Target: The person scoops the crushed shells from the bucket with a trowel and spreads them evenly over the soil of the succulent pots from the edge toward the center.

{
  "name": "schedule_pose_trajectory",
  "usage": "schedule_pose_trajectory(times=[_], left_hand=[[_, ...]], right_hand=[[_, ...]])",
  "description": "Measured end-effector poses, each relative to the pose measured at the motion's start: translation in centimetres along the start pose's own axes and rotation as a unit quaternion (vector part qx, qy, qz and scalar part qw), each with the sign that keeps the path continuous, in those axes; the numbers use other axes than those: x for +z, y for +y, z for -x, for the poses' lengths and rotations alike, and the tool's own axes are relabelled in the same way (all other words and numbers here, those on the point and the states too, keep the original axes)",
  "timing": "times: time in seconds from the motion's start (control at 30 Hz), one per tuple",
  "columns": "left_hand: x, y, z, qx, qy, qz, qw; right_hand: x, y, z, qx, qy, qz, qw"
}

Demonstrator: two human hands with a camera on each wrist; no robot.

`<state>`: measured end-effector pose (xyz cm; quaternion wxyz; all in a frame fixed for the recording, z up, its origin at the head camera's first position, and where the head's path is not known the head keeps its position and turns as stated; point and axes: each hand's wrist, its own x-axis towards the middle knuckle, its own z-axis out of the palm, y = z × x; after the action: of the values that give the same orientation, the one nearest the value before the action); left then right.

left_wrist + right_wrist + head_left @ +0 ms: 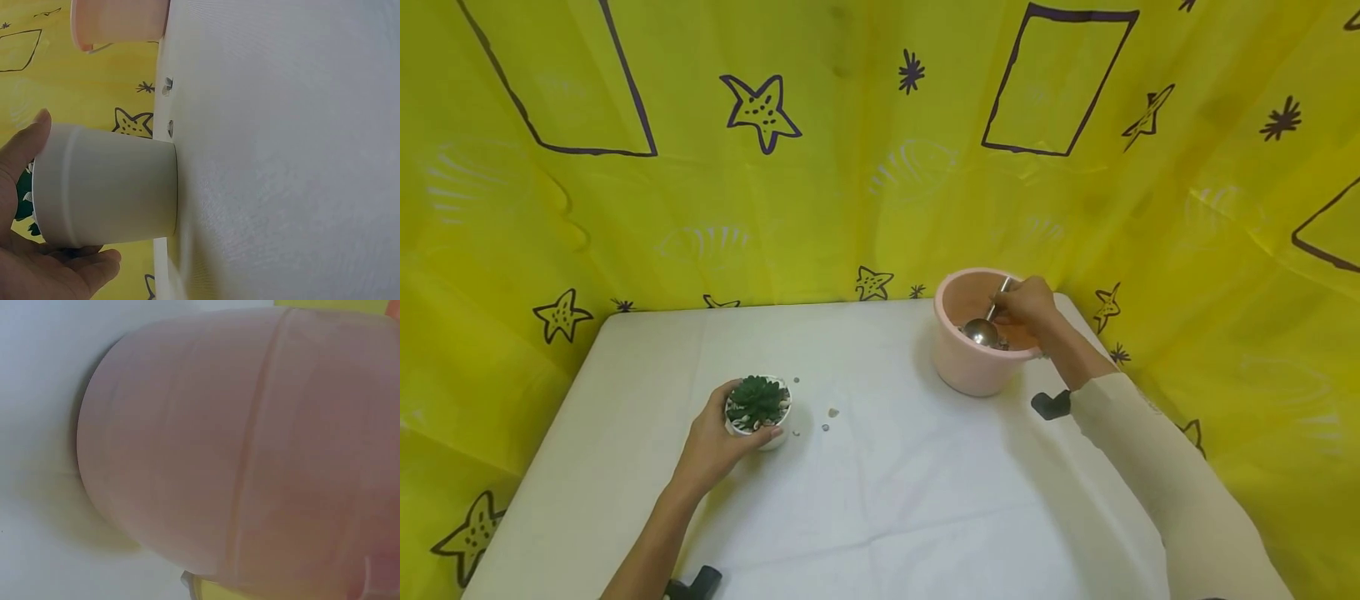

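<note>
My left hand (718,437) holds a small white pot (112,187) near its rim, thumb on one side and fingers on the other. The pot stands upright on the white table, with a dark green succulent (757,402) and pebbles at its top. On the right, my right hand (1028,304) grips the handle of a metal ladle (982,332) over the mouth of a pink bucket (973,367). The ladle's shiny round bowl is down inside, beside some small stones. In the right wrist view, the wall of the bucket (169,444) fills most of the picture and hides the ladle.
Several small pebbles (833,412) lie on the white table (880,492) just right of the pot. A yellow curtain (820,208) with dark starfish and frame drawings hangs behind the table and along its sides. The bucket stands near the back right corner.
</note>
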<state>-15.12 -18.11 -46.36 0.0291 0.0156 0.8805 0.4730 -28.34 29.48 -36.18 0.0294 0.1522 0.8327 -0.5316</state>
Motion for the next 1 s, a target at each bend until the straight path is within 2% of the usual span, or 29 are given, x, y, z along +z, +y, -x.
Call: schedule_pose_trajectory(times=[0.23,0.3,0.5,0.6,0.77,0.87,1.0], left_hand=[[0.1,-0.2,0.1,0.004,0.002,-0.008,1.0000],[0.2,-0.3,0.1,0.005,0.002,-0.010,0.9999],[0.3,-0.3,0.0,0.009,0.008,-0.012,0.9999],[0.4,-0.4,0.1,0.019,0.012,-0.014,0.9996],[0.6,-0.4,0.2,0.037,0.018,-0.021,0.9989],[0.6,-0.5,0.1,0.048,0.020,-0.028,0.9983],[0.7,-0.6,0.0,0.061,0.020,-0.043,0.9970]], right_hand=[[-0.1,-0.4,1.1,-0.027,-0.007,0.031,0.9991],[-0.2,-0.5,1.6,-0.047,0.004,0.065,0.9967],[-0.7,-0.5,3.0,-0.098,0.039,0.167,0.9803],[-0.6,-0.3,4.0,-0.127,0.056,0.179,0.9739],[0.0,0.6,6.8,-0.186,0.090,0.194,0.9589],[0.7,1.4,8.7,-0.192,0.099,0.211,0.9534],[1.8,2.8,10.8,-0.207,0.101,0.247,0.9413]])
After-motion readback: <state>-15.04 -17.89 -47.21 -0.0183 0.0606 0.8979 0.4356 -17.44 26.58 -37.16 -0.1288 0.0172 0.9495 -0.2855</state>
